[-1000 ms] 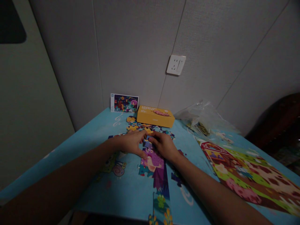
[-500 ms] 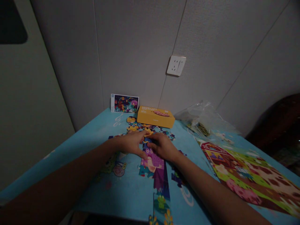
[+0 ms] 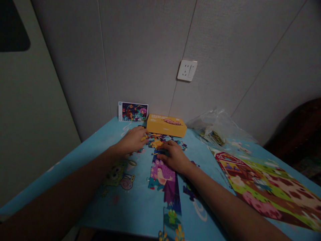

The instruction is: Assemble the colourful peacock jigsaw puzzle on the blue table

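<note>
A partly joined strip of jigsaw puzzle [image 3: 163, 175] runs toward the table's front edge, with a purple creature, a white bird and a green frog on it. My right hand [image 3: 175, 156] rests at the strip's far end, thumb and forefinger apart, with nothing visible held. Just beyond its fingertips lies a yellow puzzle piece [image 3: 156, 144]. My left hand [image 3: 133, 140] is over the loose pieces left of that, fingers stretched out beside another yellow piece [image 3: 144, 137]. Its palm side is hidden. More loose puzzle pieces [image 3: 182, 145] lie scattered in front of the box.
A yellow box [image 3: 167, 126] and a picture card [image 3: 133, 112] stand by the wall. At the right are a clear plastic bag [image 3: 218, 129] with pieces inside and a farm puzzle [image 3: 263, 189]. Dark pieces [image 3: 190, 191] lie under my right forearm. The tablecloth [image 3: 82, 157] is blue.
My left hand has moved away from my right hand, left and farther back, to the loose pieces by the box. The yellow piece is now uncovered. My right hand has stayed put.
</note>
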`<state>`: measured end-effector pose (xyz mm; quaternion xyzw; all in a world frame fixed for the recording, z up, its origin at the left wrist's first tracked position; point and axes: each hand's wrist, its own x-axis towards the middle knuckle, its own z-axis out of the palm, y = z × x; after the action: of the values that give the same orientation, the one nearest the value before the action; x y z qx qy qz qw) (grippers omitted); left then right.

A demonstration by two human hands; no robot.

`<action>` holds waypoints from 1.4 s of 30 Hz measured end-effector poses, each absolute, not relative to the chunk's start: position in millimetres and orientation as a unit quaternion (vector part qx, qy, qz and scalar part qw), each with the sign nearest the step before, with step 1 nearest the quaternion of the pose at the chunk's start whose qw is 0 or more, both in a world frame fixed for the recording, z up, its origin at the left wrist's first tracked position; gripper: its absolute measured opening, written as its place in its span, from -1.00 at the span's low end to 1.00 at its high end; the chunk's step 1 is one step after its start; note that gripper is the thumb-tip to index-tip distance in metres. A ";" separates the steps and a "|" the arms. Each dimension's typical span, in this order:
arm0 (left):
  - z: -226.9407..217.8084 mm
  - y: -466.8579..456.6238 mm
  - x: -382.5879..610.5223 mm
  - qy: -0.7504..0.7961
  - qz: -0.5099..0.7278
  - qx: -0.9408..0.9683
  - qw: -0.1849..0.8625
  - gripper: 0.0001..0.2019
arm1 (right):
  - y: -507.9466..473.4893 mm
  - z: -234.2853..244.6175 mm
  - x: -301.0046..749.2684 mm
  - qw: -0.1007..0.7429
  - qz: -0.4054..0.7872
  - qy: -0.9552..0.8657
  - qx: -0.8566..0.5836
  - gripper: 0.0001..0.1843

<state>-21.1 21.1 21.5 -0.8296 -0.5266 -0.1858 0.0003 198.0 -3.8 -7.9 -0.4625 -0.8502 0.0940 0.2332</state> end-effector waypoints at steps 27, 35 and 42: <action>25.8 10.2 -3.9 -0.440 -0.384 -0.694 -0.421 -0.60 | -12.9 5.2 200.3 0.307 0.213 -0.816 -0.441 -0.71; 12.0 5.8 12.3 -0.354 -0.397 -0.691 -0.490 -0.52 | -23.9 4.3 197.0 0.280 0.303 -0.842 -0.347 -0.82; 17.2 9.8 6.9 -0.359 -0.451 -0.686 -0.444 -0.56 | -17.5 -0.3 198.4 0.310 0.322 -0.800 -0.400 -0.69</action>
<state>6.9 9.8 17.2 -0.6864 -0.3586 -0.4512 -0.4436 198.4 -17.5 -0.3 -0.3996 -0.8003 0.3215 0.3105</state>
